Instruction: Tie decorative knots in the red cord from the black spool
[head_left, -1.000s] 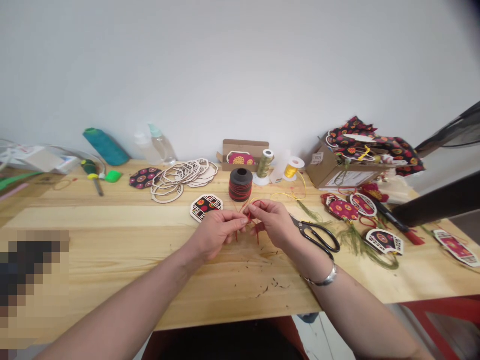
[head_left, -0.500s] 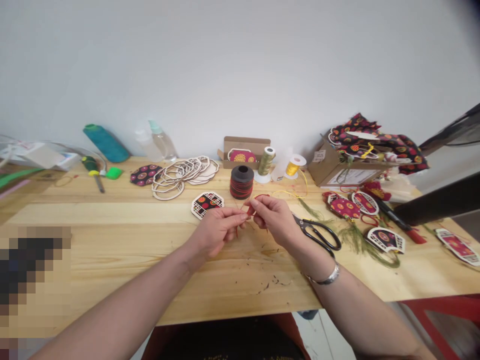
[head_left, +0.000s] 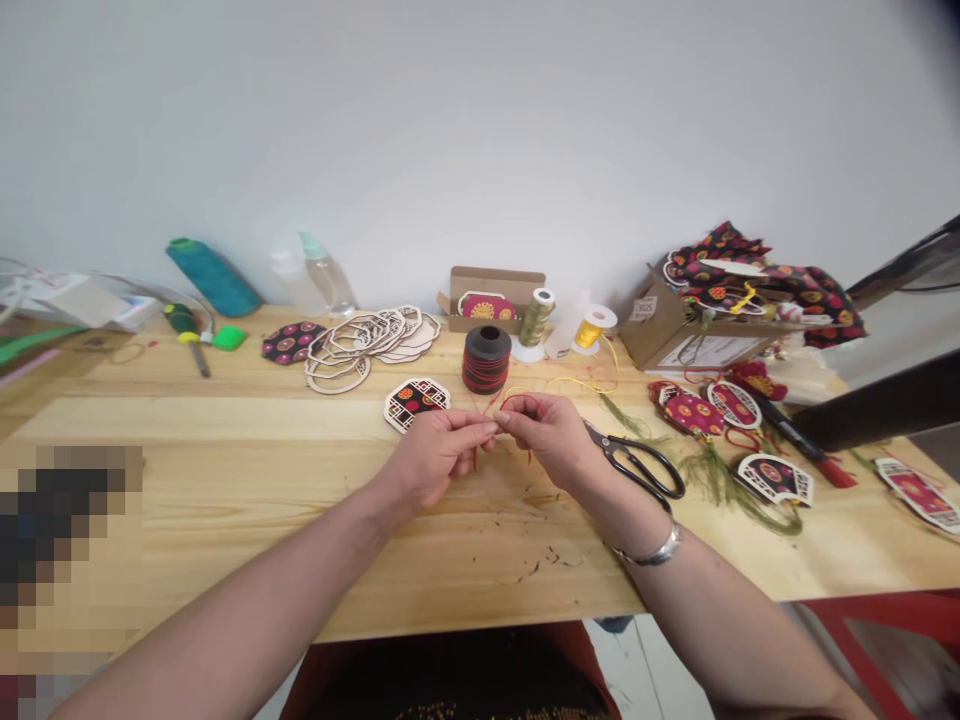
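Near edge: both forearms come in over the table (head_left: 225,520), a bangle (head_left: 654,552) on the right wrist. Thread clippings (head_left: 544,565) lie between the arms, prob. trimmings left where cut.

Mid-table: left hand (head_left: 431,455) & right hand (head_left: 551,440) meet fingertip to fingertip, each pinched shut on a bit of red cord (head_left: 504,420). Held low and close to the board, likely so the small piece stays steady. Cord loops up behind the right hand and its ends hang below the fingers.

Just right of the right hand: scissors (head_left: 637,462), handles toward the near side, within easy reach. Just beyond the left hand: a patterned piece (head_left: 416,400).

Further back: dark spool (head_left: 486,358) wound w/ red, straight behind the hands, so the cord feeds forward. Frames (head_left: 367,345) piled far left; box (head_left: 675,335) w/ fabric far right.
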